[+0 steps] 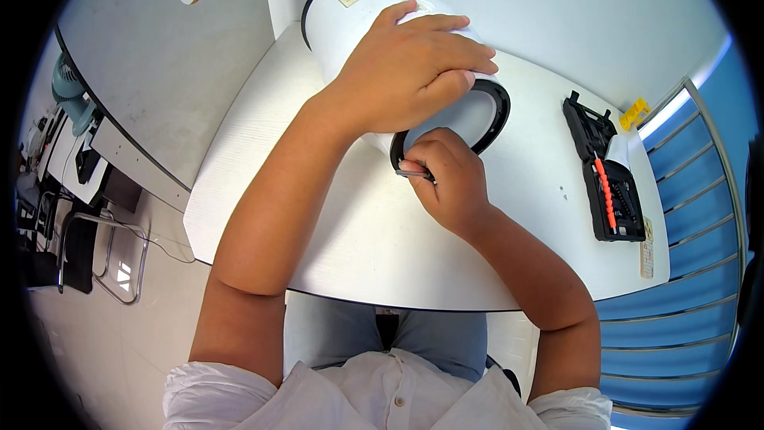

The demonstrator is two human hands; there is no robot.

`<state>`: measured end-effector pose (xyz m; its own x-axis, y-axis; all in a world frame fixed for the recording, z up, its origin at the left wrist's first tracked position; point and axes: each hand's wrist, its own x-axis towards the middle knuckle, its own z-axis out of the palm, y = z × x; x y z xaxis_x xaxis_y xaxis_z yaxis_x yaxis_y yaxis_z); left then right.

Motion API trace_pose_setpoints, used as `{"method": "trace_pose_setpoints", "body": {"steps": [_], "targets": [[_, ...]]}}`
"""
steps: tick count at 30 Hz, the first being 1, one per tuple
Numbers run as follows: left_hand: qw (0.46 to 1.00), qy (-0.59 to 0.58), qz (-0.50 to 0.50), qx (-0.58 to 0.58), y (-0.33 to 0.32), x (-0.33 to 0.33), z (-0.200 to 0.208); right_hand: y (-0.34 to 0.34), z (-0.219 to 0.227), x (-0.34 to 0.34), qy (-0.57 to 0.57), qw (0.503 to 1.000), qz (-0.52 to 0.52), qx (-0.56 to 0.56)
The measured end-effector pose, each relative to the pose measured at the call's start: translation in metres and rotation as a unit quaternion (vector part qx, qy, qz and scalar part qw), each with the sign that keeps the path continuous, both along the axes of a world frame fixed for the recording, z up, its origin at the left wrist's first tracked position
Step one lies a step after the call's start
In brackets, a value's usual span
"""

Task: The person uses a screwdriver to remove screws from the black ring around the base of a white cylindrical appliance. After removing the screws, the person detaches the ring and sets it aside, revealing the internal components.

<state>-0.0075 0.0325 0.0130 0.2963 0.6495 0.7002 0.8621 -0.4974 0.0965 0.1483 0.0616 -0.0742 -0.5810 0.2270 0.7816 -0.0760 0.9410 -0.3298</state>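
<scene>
A white cylindrical appliance (338,32) lies on its side on the white table, with vents and a label at its far end. A black ring (501,107) edges its near end, round a pale, recessed face (461,111). Across the top of the cylinder, near that end, my left hand (410,72) rests with its fingers spread. My right hand (450,175) is closed in a pinch at the lower left of the ring. Between its thumb and fingers sits a small, thin grey piece (414,174), touching or very near the ring; its kind is unclear.
On the right lies an open black tool case (605,183) with an orange flexible shaft (605,191). A pale remote control (647,251) and a yellow item (634,114) are near it. Metal railings (700,231) run beyond the table. A grey panel (159,56) stands left.
</scene>
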Motion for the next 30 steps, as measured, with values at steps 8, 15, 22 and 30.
{"method": "trace_pose_setpoints", "body": {"steps": [8, 15, 22, 30], "targets": [[1.000, -0.004, 0.006, -0.008, -0.002, 0.001, 0.002, -0.002, 0.004, 0.002, -0.044, 0.997, 0.000, -0.056], [1.000, -0.001, 0.002, -0.014, -0.001, 0.000, 0.002, 0.003, 0.000, 0.005, -0.037, 0.998, 0.009, -0.047], [1.000, -0.006, -0.003, -0.016, -0.001, 0.001, 0.004, 0.001, -0.001, 0.005, -0.036, 0.998, -0.009, -0.045], [1.000, -0.008, -0.004, 0.015, 0.001, -0.004, -0.003, -0.011, 0.038, 0.055, -0.162, 0.978, -0.044, -0.121]]}}
